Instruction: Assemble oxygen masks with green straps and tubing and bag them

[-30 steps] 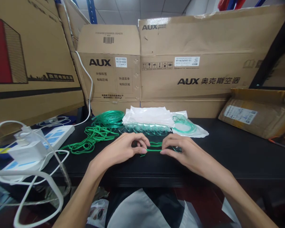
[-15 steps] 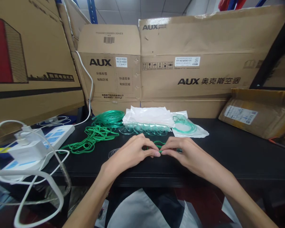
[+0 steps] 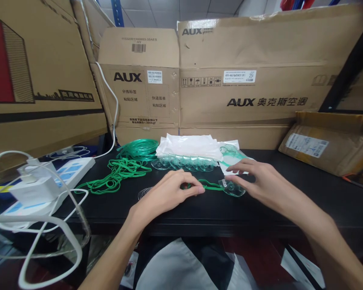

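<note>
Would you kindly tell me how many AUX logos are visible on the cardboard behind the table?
3: one AUX logo on the left rear panel, another high on the right rear panel, a third lower on it.

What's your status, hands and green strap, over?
Left hand at green strap, grip unclear. Right hand open at clear mask. Strap runs from left hand to mask. Mask row lies beyond, not between hands.
</note>
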A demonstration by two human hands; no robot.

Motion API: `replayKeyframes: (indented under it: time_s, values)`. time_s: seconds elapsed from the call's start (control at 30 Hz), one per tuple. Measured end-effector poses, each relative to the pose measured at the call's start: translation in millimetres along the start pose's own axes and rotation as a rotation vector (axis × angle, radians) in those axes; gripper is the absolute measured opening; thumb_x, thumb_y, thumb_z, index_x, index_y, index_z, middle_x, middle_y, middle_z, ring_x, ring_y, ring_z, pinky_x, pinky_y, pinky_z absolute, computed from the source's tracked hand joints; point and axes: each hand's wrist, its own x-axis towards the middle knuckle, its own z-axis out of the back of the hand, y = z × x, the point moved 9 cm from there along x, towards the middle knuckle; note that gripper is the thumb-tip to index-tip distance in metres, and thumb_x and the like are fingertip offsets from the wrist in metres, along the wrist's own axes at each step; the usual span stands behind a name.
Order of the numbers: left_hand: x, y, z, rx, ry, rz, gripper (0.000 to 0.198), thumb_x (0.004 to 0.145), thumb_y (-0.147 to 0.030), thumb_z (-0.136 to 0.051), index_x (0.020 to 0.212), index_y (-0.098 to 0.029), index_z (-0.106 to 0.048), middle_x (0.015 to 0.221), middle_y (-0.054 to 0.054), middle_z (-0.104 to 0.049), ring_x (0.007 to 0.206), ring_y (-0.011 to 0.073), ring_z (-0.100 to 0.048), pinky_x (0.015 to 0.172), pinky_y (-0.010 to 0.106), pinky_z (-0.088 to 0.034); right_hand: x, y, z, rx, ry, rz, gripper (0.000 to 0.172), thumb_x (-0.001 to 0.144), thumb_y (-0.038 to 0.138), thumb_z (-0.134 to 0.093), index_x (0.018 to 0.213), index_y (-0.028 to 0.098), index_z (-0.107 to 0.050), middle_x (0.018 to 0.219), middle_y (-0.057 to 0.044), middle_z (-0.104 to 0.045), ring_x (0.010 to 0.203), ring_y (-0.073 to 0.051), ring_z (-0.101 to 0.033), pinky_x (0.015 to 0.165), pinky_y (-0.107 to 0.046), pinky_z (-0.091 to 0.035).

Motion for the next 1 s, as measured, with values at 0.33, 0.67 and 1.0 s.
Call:
replayKeyframes:
  time_s: [0.33, 0.67, 1.0]
  values:
    - [2, -6, 4.0, -0.041, -0.044, -0.008, 0.023, 0.097, -0.041, -0.061, 0.106, -0.03, -0.079, 0.098, -0.002, -0.075, 0.089, 0.0175, -0.063, 0.082, 0.027, -0.044, -5, -23, -3, 0.175, 0.122, -0.165, 0.046, 0.088, 0.059, -0.064, 0.119, 0.027, -0.073, 0.087, -0.004, -0.078, 0.077, -0.026, -0.072, 0.067, -0.038, -0.054]
    - [2, -13, 10.1, -0.099, -0.081, -0.033, 0.023, 0.096, -0.042, -0.062, 0.107, -0.031, -0.079, 0.093, -0.004, -0.074, 0.085, 0.0157, -0.062, 0.079, 0.026, -0.043, 3, 8, -13, 0.639, 0.097, -0.166, 0.04, 0.087, 0.048, -0.071, 0.115, 0.02, -0.07, 0.09, -0.005, -0.078, 0.083, -0.025, -0.076, 0.084, -0.041, -0.06]
    - [2, -14, 8.5, -0.089, -0.079, -0.049, 0.023, 0.096, -0.042, -0.063, 0.107, -0.031, -0.079, 0.092, -0.004, -0.074, 0.083, 0.0152, -0.061, 0.079, 0.026, -0.043, 3, 15, -20, 0.642, 0.142, -0.152, 0.039, 0.088, 0.047, -0.071, 0.115, 0.02, -0.069, 0.086, -0.004, -0.077, 0.081, -0.024, -0.075, 0.081, -0.039, -0.059]
